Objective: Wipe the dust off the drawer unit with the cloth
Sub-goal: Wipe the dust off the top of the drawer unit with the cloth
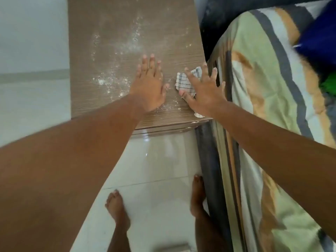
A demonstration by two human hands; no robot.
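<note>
The brown wood-grain top of the drawer unit [116, 24] fills the upper middle of the view, with white dust scattered over its centre and near edge. My left hand [151, 84] lies flat on the top, fingers spread, holding nothing. My right hand [203, 91] presses flat on a small white checked cloth [183, 81] near the unit's right edge. Most of the cloth is hidden under that palm; a bit of it shows near the wrist at the front corner.
A bed with a striped green, orange and grey cover [263, 106] sits tight against the unit's right side. A dark blue pillow [320, 33] lies at its top right. Glossy white floor tiles [160, 160] lie below, with my bare feet [118, 210] on them.
</note>
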